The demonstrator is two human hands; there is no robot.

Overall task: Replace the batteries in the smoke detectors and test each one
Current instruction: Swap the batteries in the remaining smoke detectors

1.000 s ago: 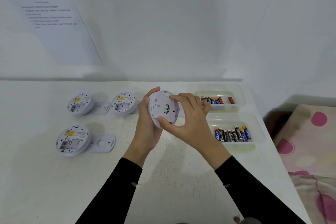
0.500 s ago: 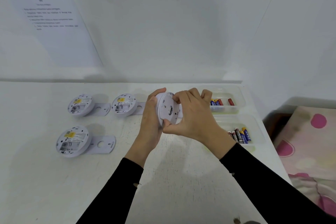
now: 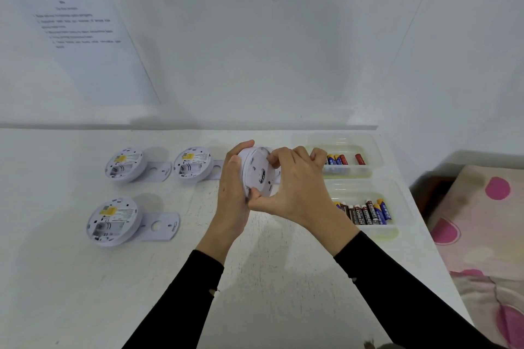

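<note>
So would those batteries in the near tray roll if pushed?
Probably: the batteries are round cylinders lying on their sides, so a nudge likely rolls them. The tray has walls that should stop them. Packed side by side, they may hardly move.

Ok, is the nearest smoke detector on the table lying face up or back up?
Back up. The smoke detector shows its yellow label and battery compartment on top.

Three detectors [image 3: 122,201] left on table [image 3: 269,278]; held detector [image 3: 256,171] centre; battery trays [image 3: 365,187] right.
</note>
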